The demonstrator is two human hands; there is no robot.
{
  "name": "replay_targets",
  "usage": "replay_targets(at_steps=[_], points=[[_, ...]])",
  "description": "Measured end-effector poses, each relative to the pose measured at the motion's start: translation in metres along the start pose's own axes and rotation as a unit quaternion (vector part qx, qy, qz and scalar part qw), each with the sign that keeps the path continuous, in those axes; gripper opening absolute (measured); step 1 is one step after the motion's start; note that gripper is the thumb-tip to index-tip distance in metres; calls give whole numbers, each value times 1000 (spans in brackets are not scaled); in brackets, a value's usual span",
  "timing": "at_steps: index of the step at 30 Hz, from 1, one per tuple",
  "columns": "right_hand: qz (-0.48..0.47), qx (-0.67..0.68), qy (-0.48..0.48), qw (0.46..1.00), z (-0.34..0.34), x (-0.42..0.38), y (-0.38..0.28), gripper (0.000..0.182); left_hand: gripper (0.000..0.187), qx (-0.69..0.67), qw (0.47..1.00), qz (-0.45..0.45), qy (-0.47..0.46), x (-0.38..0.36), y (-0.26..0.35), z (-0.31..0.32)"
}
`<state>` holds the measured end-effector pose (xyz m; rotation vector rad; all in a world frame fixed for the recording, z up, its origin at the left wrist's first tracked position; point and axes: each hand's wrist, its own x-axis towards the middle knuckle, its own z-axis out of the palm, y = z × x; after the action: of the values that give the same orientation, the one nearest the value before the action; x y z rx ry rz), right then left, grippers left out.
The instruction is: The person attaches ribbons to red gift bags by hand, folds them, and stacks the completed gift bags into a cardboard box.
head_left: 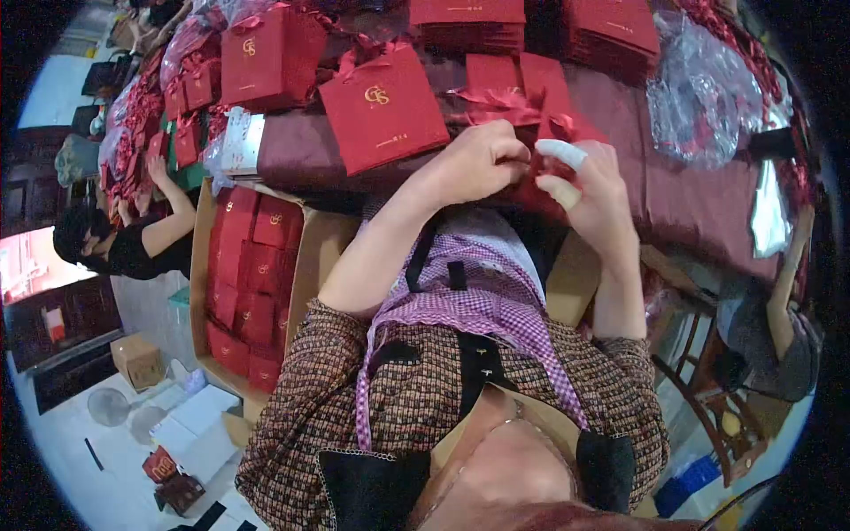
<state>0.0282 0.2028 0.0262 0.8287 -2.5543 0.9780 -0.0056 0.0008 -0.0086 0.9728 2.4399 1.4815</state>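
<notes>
Both hands are close together at the near edge of the cloth-covered table, over a red paper bag (pixel 543 78) with a red satin ribbon (pixel 500 108). My left hand (pixel 478 164) is closed, its fingers curled in a pinch at the ribbon; the fingertips are partly hidden. White coverings wrap the index finger and thumb of my right hand (pixel 598 190), which are bent around red ribbon. Left of my hands, a finished-looking red bag (pixel 382 111) with gold lettering and a ribbon bow lies flat on the table.
Stacks of red bags (pixel 469 26) stand at the back. Clear plastic wrapping (pixel 704 93) lies to the right. An open carton (pixel 305 257) packed with red bags is at my left side. Other people (pixel 124 239) work at left and right; a wooden chair (pixel 708 389) stands at right.
</notes>
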Motion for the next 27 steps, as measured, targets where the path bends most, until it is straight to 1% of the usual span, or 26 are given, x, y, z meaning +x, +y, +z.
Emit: replay_targets(at_steps=[1, 2, 3, 4, 5, 6, 7, 8, 9, 10, 11, 12, 14, 15, 16, 17, 18, 20, 21, 22, 23, 24, 25, 26, 27], points=[[-59, -33, 22, 997, -8, 4, -3, 32, 18, 0, 1000, 0, 0, -2, 5, -1], [-89, -50, -3, 995, -19, 11, -8, 33, 17, 2, 1000, 13, 10, -3, 10, 1], [-86, -53, -4, 995, -21, 13, -7, 33, 16, 3, 999, 28, 19, -4, 16, 3], [-120, -59, -38, 990, -22, 15, -4, 32, 13, -17, 998, 41, 37, -6, 24, 4], [-153, -63, -70, 984, -23, 17, -3, 31, 13, -19, 998, 43, 34, -7, 30, 0], [-133, -27, -75, 988, -24, 19, -5, 25, 12, -11, 999, 44, 13, -8, 33, -5], [-131, -29, -75, 988, -26, 20, -3, 25, 11, -3, 999, 46, -7, -9, 35, -7], [-138, -3, -105, 985, -28, 21, 0, 21, 9, -51, 996, 70, 13, -10, 32, -4], [-145, 24, -133, 980, -30, 20, 1, 17, 9, -53, 996, 71, 11, -12, 34, -5], [-149, 35, -120, 981, -26, 19, -2, 13, 9, -74, 995, 61, 5, -15, 36, -6], [-145, 34, -120, 981, -25, 18, -3, 13, 9, -95, 994, 50, 0, -18, 37, -7], [-157, 51, -144, 976, -26, 18, -5, 12, 8, -79, 996, 41, -23, -19, 34, -10], [-187, 82, -187, 961, -26, 19, -8, 12, 8, -94, 993, 66, 17, -22, 24, -14], [-182, 83, -188, 961, -27, 16, -7, 12, 8, -96, 994, 29, 32, -24, 19, -27], [-182, 108, -195, 958, -27, 13, -7, 12, 5, -301, 946, -67, 98, -30, 13, -37], [-183, 132, -200, 954, -28, 11, -7, 11, 3, -314, 932, -72, 166, -35, 2, -51], [-168, 111, -184, 962, -31, 12, -7, 10, 5, -349, 922, -42, 162, -42, -11, -64], [-162, 90, -150, 971, -29, 13, 1, 8, 8, -327, 925, -74, 178, -46, -16, -65], [-133, 103, -160, 973, -29, 15, 1, 7, 8, -329, 925, -73, 177, -45, -16, -62], [-133, 101, -159, 973, -27, 16, 3, 7, 11, -322, 915, -137, 201, -43, -14, -60], [-110, 111, -144, 977, -24, 18, 5, 6, 14, -313, 901, -199, 225, -42, -12, -58], [-86, 121, -129, 981, -23, 19, 6, 6, 14, -312, 902, -197, 225, -41, -9, -56], [-61, 122, -114, 984, -24, 22, 6, 5, 17, -259, 904, -207, 268, -41, -6, -52], [-63, 120, -115, 984, -23, 23, 11, 5, 19, -205, 902, -218, 311, -43, -2, -49], [-30, 130, -91, 987, -19, 24, 19, 6, 20, -215, 906, -219, 291, -50, 0, -49]])
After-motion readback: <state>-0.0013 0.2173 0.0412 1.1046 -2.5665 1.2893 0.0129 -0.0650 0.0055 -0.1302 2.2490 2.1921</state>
